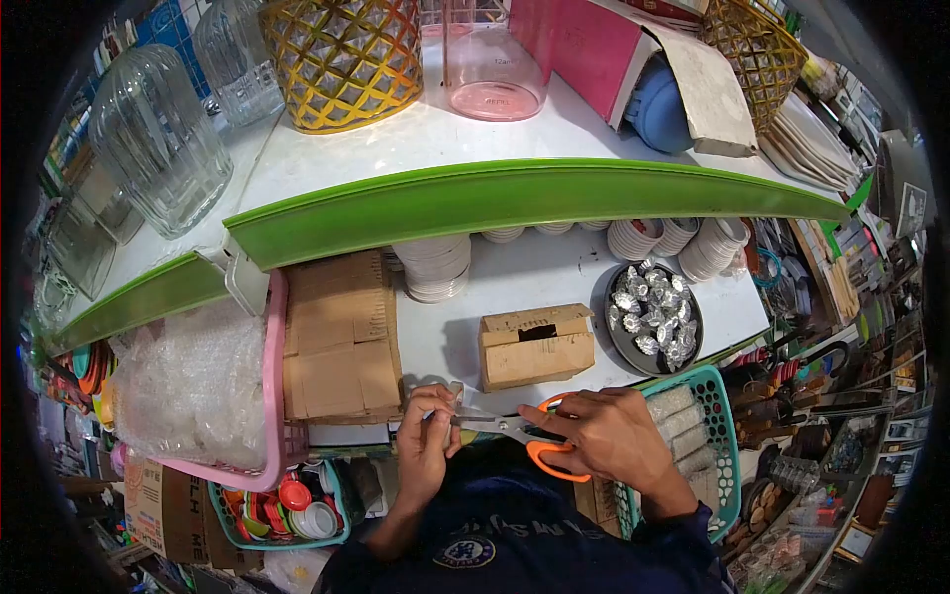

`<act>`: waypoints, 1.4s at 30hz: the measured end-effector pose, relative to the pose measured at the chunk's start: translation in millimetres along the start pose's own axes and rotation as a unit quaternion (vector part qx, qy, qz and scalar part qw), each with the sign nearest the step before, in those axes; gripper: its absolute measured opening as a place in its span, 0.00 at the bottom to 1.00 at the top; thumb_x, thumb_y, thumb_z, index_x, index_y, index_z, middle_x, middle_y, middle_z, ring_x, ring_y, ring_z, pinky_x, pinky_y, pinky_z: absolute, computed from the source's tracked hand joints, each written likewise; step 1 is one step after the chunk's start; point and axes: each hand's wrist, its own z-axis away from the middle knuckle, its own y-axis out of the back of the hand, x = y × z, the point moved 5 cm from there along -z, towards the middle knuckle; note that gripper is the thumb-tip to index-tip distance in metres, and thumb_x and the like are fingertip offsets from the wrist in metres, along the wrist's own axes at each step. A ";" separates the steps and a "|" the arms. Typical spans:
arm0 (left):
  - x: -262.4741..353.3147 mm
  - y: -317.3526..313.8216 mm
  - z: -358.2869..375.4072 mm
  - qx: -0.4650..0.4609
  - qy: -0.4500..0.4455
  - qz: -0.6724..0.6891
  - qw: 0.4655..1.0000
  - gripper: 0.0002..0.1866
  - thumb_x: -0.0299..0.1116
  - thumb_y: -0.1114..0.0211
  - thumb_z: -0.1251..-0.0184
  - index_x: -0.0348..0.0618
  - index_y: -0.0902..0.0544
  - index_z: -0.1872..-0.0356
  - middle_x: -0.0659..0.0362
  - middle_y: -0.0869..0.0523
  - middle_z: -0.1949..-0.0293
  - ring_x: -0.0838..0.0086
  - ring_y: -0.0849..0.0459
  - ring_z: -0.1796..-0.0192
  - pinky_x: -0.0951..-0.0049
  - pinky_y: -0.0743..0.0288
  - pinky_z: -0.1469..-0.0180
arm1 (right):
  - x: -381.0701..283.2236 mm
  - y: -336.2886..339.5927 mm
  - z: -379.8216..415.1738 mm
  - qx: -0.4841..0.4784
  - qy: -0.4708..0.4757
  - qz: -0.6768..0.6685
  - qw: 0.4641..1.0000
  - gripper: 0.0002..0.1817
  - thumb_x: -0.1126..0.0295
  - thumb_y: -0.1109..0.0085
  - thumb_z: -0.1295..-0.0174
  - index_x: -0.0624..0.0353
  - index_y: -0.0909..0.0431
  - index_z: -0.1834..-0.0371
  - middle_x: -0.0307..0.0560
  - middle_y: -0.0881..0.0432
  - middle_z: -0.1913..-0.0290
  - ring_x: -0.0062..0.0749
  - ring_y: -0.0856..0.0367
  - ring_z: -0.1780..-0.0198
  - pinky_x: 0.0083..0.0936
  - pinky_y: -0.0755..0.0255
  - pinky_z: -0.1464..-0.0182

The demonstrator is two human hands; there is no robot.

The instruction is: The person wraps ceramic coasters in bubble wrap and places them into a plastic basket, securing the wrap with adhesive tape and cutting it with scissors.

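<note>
My right hand (618, 436) grips a pair of scissors (511, 426) by its orange handles. The blades point left, spread apart, and reach to the fingers of my left hand (426, 436). Those fingers are pinched on a small pale strip (456, 393), whose material I cannot make out. Just beyond the scissors, a small cardboard box (539, 351) with a dark slot in its top rests on the white shelf (524, 267). Right of it sits a dark round dish (618, 342) heaped with crumpled silver foil pieces (653, 307).
A larger cardboard box (339, 346) and a pink basket (274, 396) of bubble wrap stand left. Stacked white cups (435, 267) sit under the green-edged upper shelf (534, 193). Teal baskets (727, 436) flank me below. Glass jars (158, 139) stand above.
</note>
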 end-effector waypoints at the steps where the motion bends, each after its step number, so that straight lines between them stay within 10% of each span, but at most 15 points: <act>1: 0.0 -0.9 0.2 -0.003 -0.005 -0.003 1.000 0.03 0.25 0.51 0.24 0.39 0.28 0.58 0.55 0.30 0.51 0.84 0.33 0.75 0.83 0.36 0.77 | -1.5 2.9 -1.3 0.023 0.010 0.000 1.000 0.30 0.49 0.32 0.53 0.42 0.18 0.44 0.36 0.19 0.69 0.30 0.17 0.70 0.26 0.24 0.68; 29: -6.3 -9.3 -0.9 -0.034 -0.062 -0.090 0.993 0.04 0.24 0.54 0.24 0.41 0.30 0.56 0.55 0.31 0.48 0.86 0.34 0.75 0.86 0.38 0.78 | 6.9 11.7 7.5 -0.007 0.000 -0.029 1.000 0.26 0.55 0.32 0.49 0.46 0.19 0.45 0.40 0.14 0.62 0.34 0.15 0.64 0.30 0.22 0.63; 34: 1.7 -5.2 3.5 0.049 -0.128 -0.129 0.982 0.24 0.27 0.34 0.41 0.33 0.31 0.44 0.48 0.32 0.43 0.63 0.32 0.39 0.64 0.28 0.43 | 32.8 6.5 26.8 -0.005 -0.076 -0.101 0.992 0.27 0.56 0.26 0.54 0.44 0.15 0.46 0.40 0.13 0.65 0.34 0.15 0.70 0.29 0.22 0.67; 37: 15.5 -11.9 0.4 -0.064 -0.254 -0.471 0.842 0.37 0.38 0.26 0.48 0.33 0.35 0.40 0.43 0.34 0.39 0.53 0.28 0.39 0.58 0.27 0.44 | 52.5 10.1 47.3 0.040 -0.136 -0.163 0.976 0.28 0.55 0.24 0.56 0.41 0.15 0.47 0.39 0.13 0.70 0.35 0.17 0.76 0.27 0.23 0.71; 42: -4.6 -20.5 -3.6 -0.125 -0.197 -0.588 0.774 0.52 0.55 0.22 0.53 0.37 0.42 0.34 0.39 0.37 0.37 0.41 0.26 0.41 0.48 0.24 0.45 | 76.9 5.5 84.5 0.123 -0.309 -0.318 0.888 0.30 0.66 0.23 0.54 0.57 0.18 0.44 0.51 0.13 0.70 0.18 0.21 0.76 0.20 0.27 0.74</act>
